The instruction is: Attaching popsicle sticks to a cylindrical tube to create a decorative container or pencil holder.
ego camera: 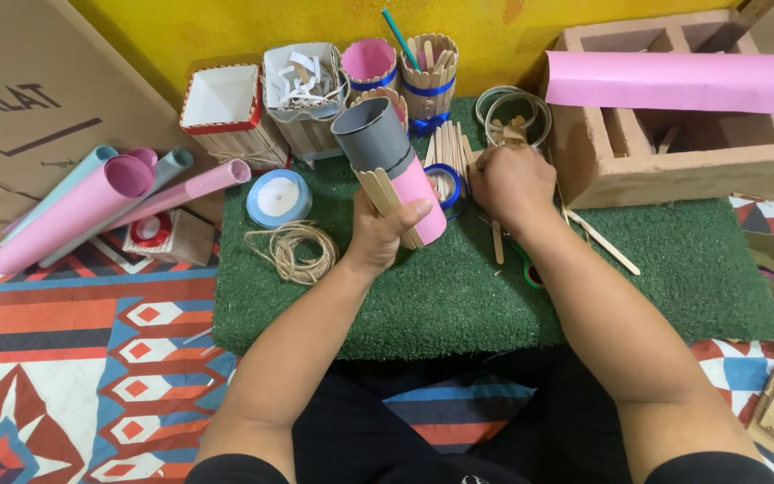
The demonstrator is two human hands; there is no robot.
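Note:
My left hand (380,235) grips a grey tube (378,134) wrapped in pink paper, with a few wooden craft sticks glued along its side, and holds it tilted above the green turf mat (459,296). My right hand (511,184) reaches down onto a pile of loose craft sticks (451,148) beside a blue tape roll (445,184); its fingers are curled over the sticks. What the fingers hold is hidden.
Finished stick-covered holders (429,72) and paper boxes (226,103) stand at the mat's back. Twine (293,251) and a blue ribbon spool (278,197) lie left. Rolled pink and blue papers (82,206) sit far left. A concrete block (674,134) with a pink paper roll (683,81) stands right.

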